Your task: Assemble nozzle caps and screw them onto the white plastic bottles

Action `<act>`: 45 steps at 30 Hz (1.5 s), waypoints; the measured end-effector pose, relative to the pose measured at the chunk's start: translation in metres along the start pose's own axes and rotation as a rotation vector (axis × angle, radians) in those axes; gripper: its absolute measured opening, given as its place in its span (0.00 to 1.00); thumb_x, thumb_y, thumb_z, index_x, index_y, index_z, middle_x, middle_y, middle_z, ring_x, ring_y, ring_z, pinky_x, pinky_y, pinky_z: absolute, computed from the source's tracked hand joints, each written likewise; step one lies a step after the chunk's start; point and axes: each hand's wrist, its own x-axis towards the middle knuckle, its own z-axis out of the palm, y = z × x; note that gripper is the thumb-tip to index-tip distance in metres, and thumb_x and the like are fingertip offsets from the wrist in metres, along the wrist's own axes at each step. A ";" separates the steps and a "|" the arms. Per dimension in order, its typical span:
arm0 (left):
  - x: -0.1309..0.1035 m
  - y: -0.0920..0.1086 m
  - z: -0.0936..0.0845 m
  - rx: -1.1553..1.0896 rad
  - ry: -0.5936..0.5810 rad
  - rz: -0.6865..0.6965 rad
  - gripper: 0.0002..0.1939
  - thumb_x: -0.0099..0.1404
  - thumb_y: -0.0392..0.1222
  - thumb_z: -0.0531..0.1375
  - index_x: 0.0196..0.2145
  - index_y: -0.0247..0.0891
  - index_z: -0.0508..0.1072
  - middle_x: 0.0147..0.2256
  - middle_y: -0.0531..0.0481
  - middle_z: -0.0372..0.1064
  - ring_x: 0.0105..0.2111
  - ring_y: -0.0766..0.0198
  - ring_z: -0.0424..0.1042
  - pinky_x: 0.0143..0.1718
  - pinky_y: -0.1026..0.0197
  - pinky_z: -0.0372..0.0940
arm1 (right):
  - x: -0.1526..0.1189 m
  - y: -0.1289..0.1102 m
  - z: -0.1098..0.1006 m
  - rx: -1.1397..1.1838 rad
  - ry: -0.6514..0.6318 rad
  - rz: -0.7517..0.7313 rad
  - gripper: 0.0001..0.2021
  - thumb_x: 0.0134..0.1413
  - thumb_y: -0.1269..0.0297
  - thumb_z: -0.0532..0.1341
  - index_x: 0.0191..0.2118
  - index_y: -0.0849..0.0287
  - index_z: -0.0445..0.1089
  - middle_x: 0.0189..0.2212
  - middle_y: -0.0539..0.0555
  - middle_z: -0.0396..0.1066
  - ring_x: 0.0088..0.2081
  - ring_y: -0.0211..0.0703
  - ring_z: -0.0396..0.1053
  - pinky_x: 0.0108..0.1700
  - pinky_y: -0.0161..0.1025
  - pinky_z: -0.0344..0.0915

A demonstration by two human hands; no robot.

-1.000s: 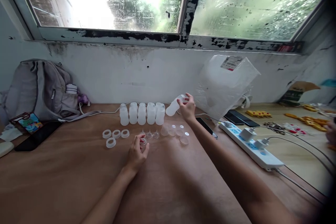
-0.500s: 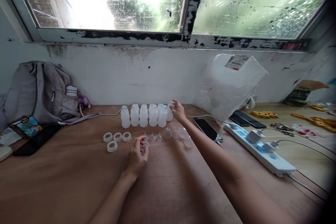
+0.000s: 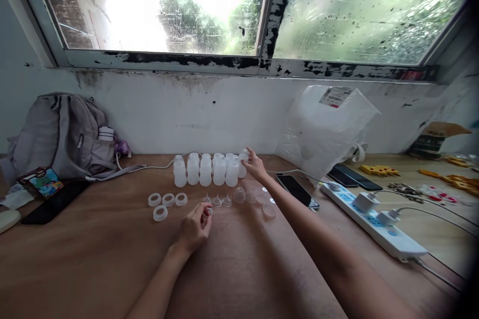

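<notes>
Baby bottles [image 3: 205, 169], small, white and translucent, stand in a close double row near the wall. My right hand [image 3: 256, 165] reaches to the row's right end, with thumb and index finger at the top of the last bottle [image 3: 242, 168]. My left hand [image 3: 195, 227] hovers low over the table, its fingers curled round a clear bottle nipple [image 3: 208, 212], partly hidden by them. Just beyond it, clear nipples [image 3: 216, 201] stand in a short row. White collar rings [image 3: 168, 200] lie to the left, and clear domed caps [image 3: 239, 195] to the right.
A phone [image 3: 297, 191] and a white power strip [image 3: 377, 222] with plugged chargers lie on the right. Behind them leans a translucent plastic bag [image 3: 325, 129]. On the left sit a grey backpack [image 3: 63, 134] and a dark phone [image 3: 56, 202]. A white cable [image 3: 157, 166] runs along the wall.
The whole view has shifted slightly downward in the picture. My right index finger has straightened a little at the bottle's top. My left hand stays nearly in place, turned slightly.
</notes>
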 end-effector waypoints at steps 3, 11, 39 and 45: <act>0.005 -0.008 -0.006 0.063 0.090 -0.028 0.11 0.58 0.35 0.49 0.39 0.40 0.63 0.29 0.50 0.66 0.27 0.64 0.66 0.31 0.63 0.62 | -0.008 -0.008 -0.010 0.009 0.063 -0.073 0.30 0.40 0.70 0.58 0.55 0.61 0.54 0.44 0.61 0.64 0.45 0.51 0.63 0.46 0.49 0.58; 0.004 -0.023 -0.012 0.506 0.235 -0.136 0.22 0.56 0.29 0.47 0.50 0.33 0.60 0.44 0.38 0.65 0.47 0.50 0.59 0.47 0.47 0.52 | -0.116 -0.072 0.003 0.062 -0.131 -0.467 0.12 0.50 0.73 0.51 0.37 0.55 0.68 0.34 0.54 0.66 0.34 0.42 0.65 0.39 0.40 0.63; 0.001 -0.008 -0.011 0.304 0.288 -0.174 0.15 0.55 0.40 0.54 0.42 0.38 0.65 0.40 0.43 0.67 0.42 0.53 0.64 0.44 0.53 0.57 | -0.203 -0.072 0.021 -0.208 -0.514 -0.508 0.20 0.54 0.58 0.51 0.54 0.52 0.57 0.54 0.55 0.55 0.55 0.48 0.50 0.54 0.47 0.49; 0.002 0.003 -0.010 0.002 0.218 -0.020 0.15 0.56 0.39 0.55 0.42 0.38 0.64 0.40 0.46 0.65 0.41 0.60 0.65 0.43 0.58 0.61 | -0.208 -0.072 0.018 -0.135 -0.496 -0.535 0.14 0.52 0.62 0.55 0.45 0.54 0.65 0.49 0.57 0.60 0.51 0.47 0.55 0.52 0.47 0.50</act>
